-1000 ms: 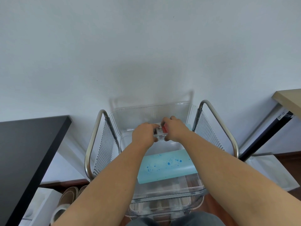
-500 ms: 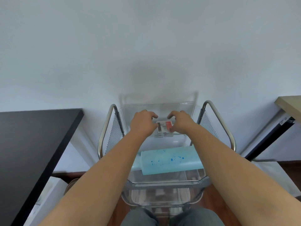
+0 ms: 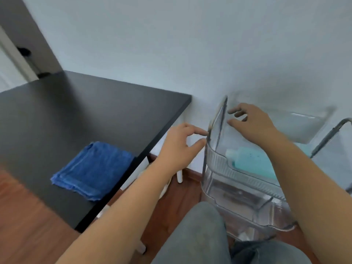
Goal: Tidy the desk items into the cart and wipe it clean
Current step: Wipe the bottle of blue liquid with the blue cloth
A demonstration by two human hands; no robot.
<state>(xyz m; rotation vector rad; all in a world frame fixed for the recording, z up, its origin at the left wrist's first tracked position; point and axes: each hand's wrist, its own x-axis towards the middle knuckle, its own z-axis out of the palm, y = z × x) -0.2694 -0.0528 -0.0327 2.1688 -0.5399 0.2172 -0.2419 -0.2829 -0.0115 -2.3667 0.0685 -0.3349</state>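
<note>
The clear plastic cart (image 3: 219, 161) with metal handles stands right of the black desk (image 3: 80, 111). A light blue bottle (image 3: 253, 161) lies on its side in the cart's upper tray. A folded blue cloth (image 3: 93, 168) lies on the desk near its front right corner. My left hand (image 3: 179, 147) hovers between desk and cart, fingers loosely spread, its fingertips close to the cart's left handle and holding nothing. Above the upper tray my right hand (image 3: 251, 122) hangs with relaxed fingers, empty. The small labelled box is not visible.
A white wall runs behind desk and cart. Wooden floor (image 3: 22, 225) shows below the desk, and a white desk leg (image 3: 180, 176) stands between desk and cart. My knee in grey trousers (image 3: 198, 235) is at the bottom. The view is blurred.
Both hands have let go of the small labelled box and lifted away. My view has swung left, bringing the desk and the blue cloth into sight.
</note>
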